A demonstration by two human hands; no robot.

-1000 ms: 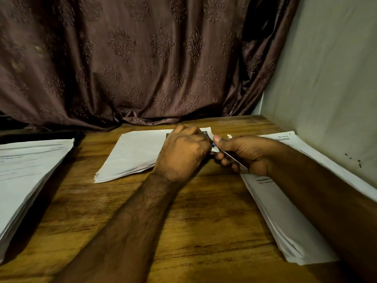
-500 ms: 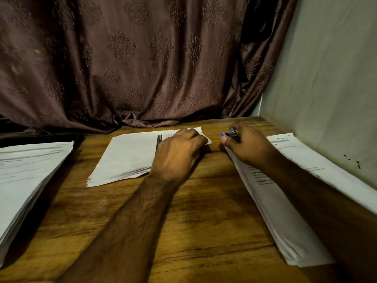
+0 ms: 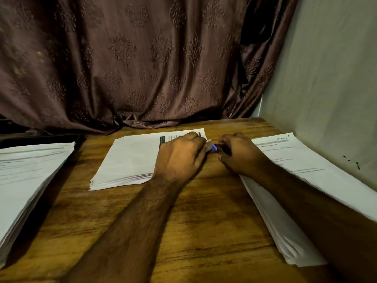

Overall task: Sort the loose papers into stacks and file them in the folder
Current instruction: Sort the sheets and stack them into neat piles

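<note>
White middle stack (image 3: 130, 160) lies under both hands' (image 3: 212, 149) grip.

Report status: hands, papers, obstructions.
Left hand grips middle stack corner. Right hand holds blue-tipped tool. Two other stacks aside; no folder seen.
</note>
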